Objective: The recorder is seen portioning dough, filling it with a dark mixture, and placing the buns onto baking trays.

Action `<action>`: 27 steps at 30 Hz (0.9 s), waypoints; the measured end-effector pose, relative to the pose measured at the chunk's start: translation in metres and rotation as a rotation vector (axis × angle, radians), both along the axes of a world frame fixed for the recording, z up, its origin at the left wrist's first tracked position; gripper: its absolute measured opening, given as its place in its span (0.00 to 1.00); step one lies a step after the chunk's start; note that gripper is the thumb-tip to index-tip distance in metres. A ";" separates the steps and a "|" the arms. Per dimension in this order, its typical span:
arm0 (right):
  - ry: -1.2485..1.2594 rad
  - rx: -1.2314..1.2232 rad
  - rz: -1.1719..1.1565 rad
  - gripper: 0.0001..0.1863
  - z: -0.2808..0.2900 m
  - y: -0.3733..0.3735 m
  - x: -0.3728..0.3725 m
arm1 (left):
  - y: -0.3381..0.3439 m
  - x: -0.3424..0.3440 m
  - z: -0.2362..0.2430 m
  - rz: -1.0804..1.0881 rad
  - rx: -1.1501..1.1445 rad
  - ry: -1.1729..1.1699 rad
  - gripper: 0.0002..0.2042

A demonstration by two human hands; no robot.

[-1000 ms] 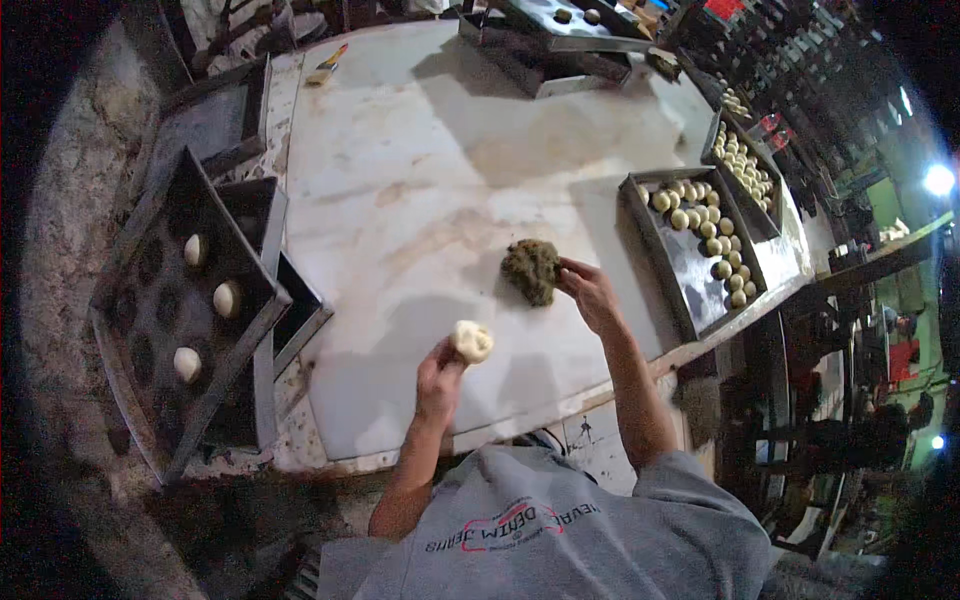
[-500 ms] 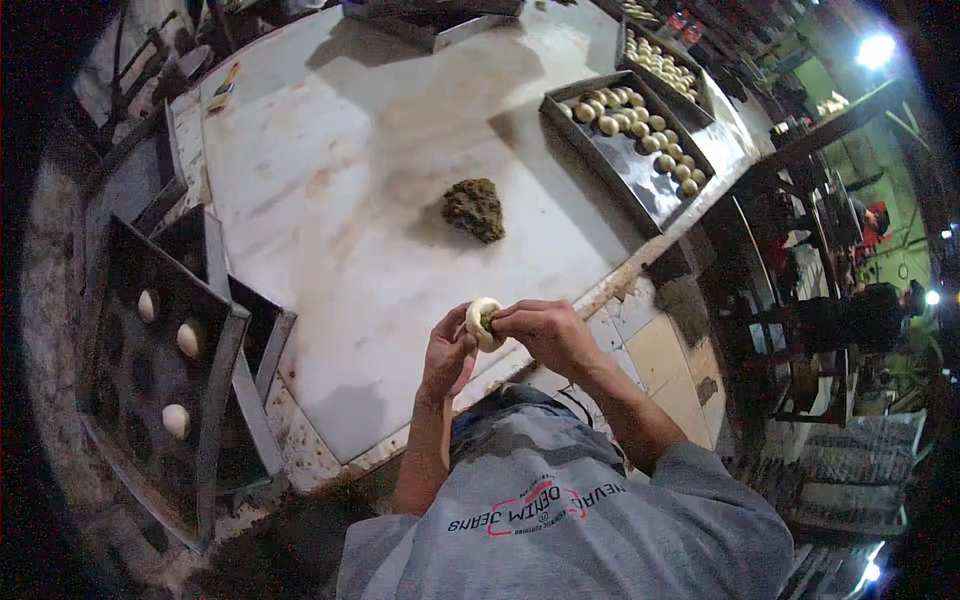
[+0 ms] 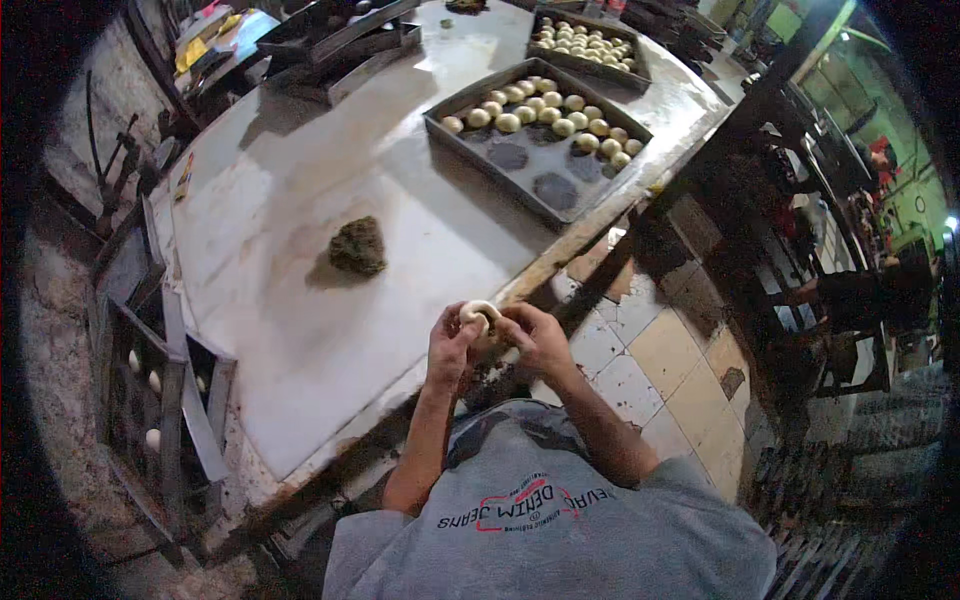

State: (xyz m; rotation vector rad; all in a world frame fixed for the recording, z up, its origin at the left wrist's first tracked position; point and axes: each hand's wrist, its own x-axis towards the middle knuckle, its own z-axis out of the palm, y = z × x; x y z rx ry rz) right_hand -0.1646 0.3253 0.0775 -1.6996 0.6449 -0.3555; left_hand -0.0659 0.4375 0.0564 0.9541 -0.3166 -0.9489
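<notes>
Both my hands meet at the table's front edge around one small piece of pale dough (image 3: 479,308), which curves like a cup about a dark green-brown filling. My left hand (image 3: 453,338) grips its left side, thumb against the rim. From the right, the fingers of my right hand (image 3: 533,335) pinch the dough's edge. Farther off on the white tabletop (image 3: 300,385) sits a lump of dark greenish-brown filling (image 3: 357,247). Past it to the right lies a metal tray (image 3: 510,172) holding several round dough balls (image 3: 550,99).
Another tray of dough balls (image 3: 585,42) stands behind the first. At the left, stacked dark trays (image 3: 140,400) hold a few pale balls. More dark trays (image 3: 340,40) rest at the far left of the table. A tiled floor (image 3: 665,350) lies right of the table.
My view has swung to the right, so the filling lump and trays appear farther left. My right hand's fingers have shifted from the dough's opening to its rim.
</notes>
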 end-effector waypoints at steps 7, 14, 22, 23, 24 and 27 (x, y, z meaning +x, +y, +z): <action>-0.183 -0.407 -0.029 0.14 0.004 -0.041 -0.067 | -0.073 -0.065 -0.016 0.166 0.206 -0.091 0.10; -0.193 -0.280 -0.121 0.11 0.005 -0.079 -0.056 | -0.078 -0.071 0.009 -0.134 0.284 -0.211 0.13; -0.105 0.108 -0.069 0.07 -0.021 -0.023 -0.011 | -0.006 -0.054 0.001 0.138 0.112 0.093 0.19; -0.113 0.131 -0.051 0.07 -0.024 -0.010 -0.003 | 0.006 -0.050 0.000 0.187 0.190 -0.062 0.18; -0.110 0.127 -0.033 0.07 -0.022 0.002 0.002 | 0.018 -0.045 0.000 0.233 0.269 -0.216 0.18; -0.098 -0.047 0.074 0.09 -0.022 0.048 0.026 | 0.054 -0.013 -0.021 0.359 0.244 -0.290 0.15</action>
